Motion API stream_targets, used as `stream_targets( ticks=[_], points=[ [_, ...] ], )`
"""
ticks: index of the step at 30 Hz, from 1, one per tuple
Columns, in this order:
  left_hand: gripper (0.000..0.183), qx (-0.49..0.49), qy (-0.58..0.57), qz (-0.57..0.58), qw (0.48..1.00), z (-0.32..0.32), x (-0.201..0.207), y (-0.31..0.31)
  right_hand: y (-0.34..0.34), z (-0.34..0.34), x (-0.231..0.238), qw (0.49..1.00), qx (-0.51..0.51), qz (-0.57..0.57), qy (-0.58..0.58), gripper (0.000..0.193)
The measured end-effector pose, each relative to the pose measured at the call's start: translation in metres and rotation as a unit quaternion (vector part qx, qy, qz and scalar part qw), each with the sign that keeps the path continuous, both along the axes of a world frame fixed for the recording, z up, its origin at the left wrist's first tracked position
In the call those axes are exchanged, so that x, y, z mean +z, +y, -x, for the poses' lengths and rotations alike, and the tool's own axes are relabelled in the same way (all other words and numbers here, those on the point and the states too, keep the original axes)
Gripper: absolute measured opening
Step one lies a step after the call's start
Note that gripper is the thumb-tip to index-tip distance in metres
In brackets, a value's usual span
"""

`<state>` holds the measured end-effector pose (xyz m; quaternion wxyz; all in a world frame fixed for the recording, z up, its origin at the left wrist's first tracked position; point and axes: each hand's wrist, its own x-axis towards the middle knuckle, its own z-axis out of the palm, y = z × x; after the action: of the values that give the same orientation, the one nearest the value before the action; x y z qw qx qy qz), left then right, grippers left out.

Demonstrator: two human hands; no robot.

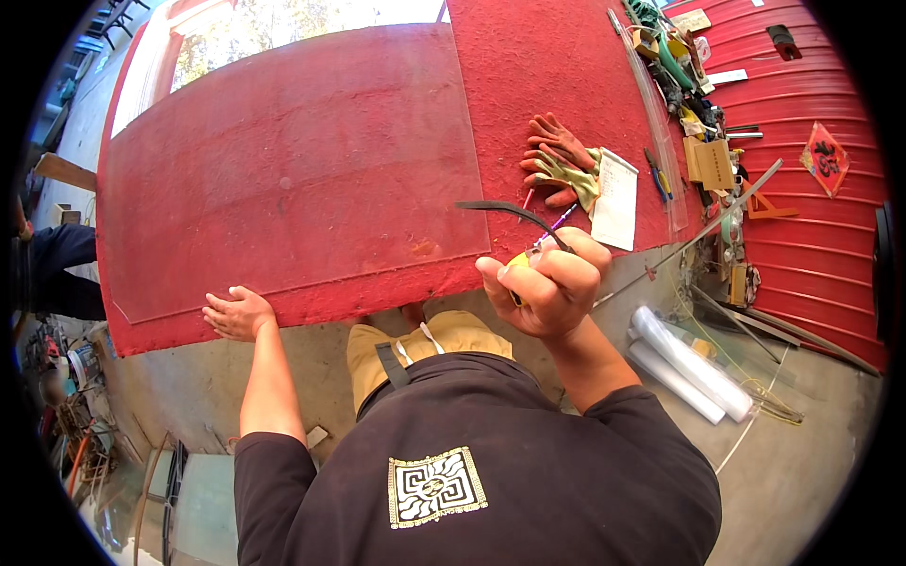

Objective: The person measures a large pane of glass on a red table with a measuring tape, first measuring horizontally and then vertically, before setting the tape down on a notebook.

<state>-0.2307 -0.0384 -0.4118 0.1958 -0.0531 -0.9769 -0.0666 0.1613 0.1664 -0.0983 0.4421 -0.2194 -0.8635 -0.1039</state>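
Note:
A large clear glass pane [302, 170] lies on the red felt-covered table [557, 57], mirroring a bright window at its far end. My left hand [241, 314] rests flat near the pane's front edge, fingers stretched out. Above the table's front edge, my right hand [552, 283] is closed around a small yellow tape measure [520, 266], mostly hidden by the fingers. A black strap [505, 206] curves out from that hand to the left. Just beyond it are red-and-green work gloves [566, 160], a written-on paper sheet [615, 201] and a purple pen [559, 223].
Pliers [658, 175] lie at the table's right side, beside a long clear strip [651, 104]. Boxes [710, 162] and tools crowd the red corrugated wall. Plastic-wrapped rolls [689, 363] lie on the floor at right. Another person's dark-trousered leg [66, 259] shows at far left.

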Motion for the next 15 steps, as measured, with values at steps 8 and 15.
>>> stream_targets(
  ticks=[8,15],
  points=[
    [0.06,-0.005,0.006,-0.005,1.0,0.001,-0.002,-0.001,-0.005,0.003,0.006,1.0,0.004,-0.023,-0.013,0.028],
    [0.061,-0.002,0.008,-0.003,1.0,-0.002,0.006,0.001,-0.002,-0.004,-0.021,0.999,0.028,0.027,-0.019,0.023]
  ],
)
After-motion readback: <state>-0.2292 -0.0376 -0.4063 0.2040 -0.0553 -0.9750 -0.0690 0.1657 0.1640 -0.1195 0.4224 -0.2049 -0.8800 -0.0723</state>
